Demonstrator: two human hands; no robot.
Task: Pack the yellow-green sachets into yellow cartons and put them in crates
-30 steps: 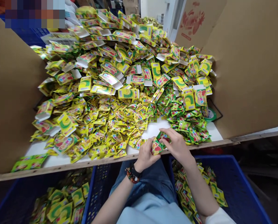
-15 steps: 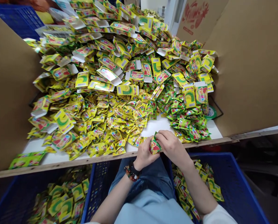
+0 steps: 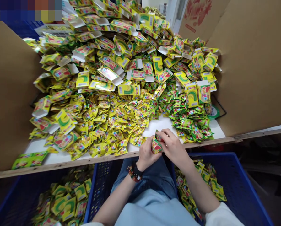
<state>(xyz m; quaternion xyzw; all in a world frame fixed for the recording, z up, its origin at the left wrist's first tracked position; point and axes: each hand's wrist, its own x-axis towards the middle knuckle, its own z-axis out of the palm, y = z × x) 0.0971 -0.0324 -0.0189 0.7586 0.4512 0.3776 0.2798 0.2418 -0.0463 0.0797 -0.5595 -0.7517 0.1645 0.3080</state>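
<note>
My left hand (image 3: 146, 154) and my right hand (image 3: 174, 147) meet at the near edge of the white table (image 3: 158, 125). Together they grip a small stack of green and yellow candy sachets (image 3: 156, 145) with a red picture. My left wrist wears a dark bead bracelet (image 3: 133, 174). Just beyond my fingers lie heaps of the same loose sachets (image 3: 112, 122), yellow ones to the left and greener ones (image 3: 192, 125) to the right.
Farther back, a big mound of small open yellow cartons (image 3: 121, 56) fills the table. Brown cardboard walls (image 3: 255, 69) stand on both sides. Below the table edge are a blue crate (image 3: 239, 182) with sachets at my right and another blue crate (image 3: 93, 191) with filled cartons at my left.
Both hands stay together at the table edge, shifting the sachet stack slightly. The view has tilted a little.
</note>
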